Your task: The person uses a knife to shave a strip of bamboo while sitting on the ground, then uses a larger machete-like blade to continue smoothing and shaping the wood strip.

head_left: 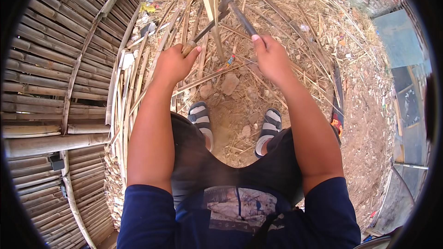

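My left hand (177, 62) is closed round the wooden handle of a long-bladed knife (204, 32). Its dark blade lies across an upright bamboo piece (215, 27), which is split apart toward the top. In my right hand (272, 60) is a hammer (242, 17), gripped by its dark handle. The hammer's head is just beyond the far end of the blade; whether the two touch I cannot tell. The lower end of the bamboo stands among strips on the ground.
Loose bamboo strips (295, 32) and straw litter the dirt. Between my sandalled feet and the bamboo lies a stone (230, 84). A saw (337, 122) with a red and orange handle is beside my right knee. A bamboo wall (50, 64) rises at left, grey panels (401, 39) at right.
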`<state>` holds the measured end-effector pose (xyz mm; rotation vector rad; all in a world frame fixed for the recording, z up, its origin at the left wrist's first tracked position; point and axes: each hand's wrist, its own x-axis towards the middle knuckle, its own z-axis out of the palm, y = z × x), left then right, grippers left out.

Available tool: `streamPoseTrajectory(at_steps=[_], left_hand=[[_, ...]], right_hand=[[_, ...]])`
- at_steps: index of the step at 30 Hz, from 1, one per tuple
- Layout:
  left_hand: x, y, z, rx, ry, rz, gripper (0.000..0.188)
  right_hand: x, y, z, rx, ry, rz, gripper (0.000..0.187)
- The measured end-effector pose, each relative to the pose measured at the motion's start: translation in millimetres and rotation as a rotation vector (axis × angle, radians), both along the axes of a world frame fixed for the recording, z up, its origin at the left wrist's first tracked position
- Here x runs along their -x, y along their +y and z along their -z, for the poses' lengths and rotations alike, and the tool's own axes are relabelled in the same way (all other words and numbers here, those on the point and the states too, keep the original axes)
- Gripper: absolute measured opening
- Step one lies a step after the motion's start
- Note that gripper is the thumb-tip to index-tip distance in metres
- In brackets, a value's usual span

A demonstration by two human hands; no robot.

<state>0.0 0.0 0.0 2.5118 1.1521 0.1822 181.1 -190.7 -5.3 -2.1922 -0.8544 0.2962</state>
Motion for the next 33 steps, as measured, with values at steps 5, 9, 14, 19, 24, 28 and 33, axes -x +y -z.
streamPoseTrajectory(at_steps=[5,9,14,19,24,28,33], left_hand=[[4,-3,10,-0.011,0.017,-0.008,0.073],[-5,-1,6,0.016,0.012,-0.008,0.070],[-8,4,10,-0.041,0.025,0.018,0.070],[-4,-5,8,0.004,0.045,-0.006,0.072],[-10,4,11,0.020,0.044,0.026,0.073],[-21,20,6,0.021,0.035,0.073,0.073],[-26,27,5,-0.027,0.026,0.072,0.073]], right_hand=[[20,-14,-61,-0.380,0.052,0.063,0.040],[10,-14,-53,-0.635,-0.086,0.069,0.039],[-4,0,36,-0.023,-0.195,-0.039,0.044],[6,-2,-14,-0.096,0.046,0.045,0.046],[1,-7,-75,-0.439,0.002,0.153,0.046],[-15,2,-75,-0.538,-0.147,0.109,0.043],[-12,8,-6,0.032,-0.033,0.019,0.043]])
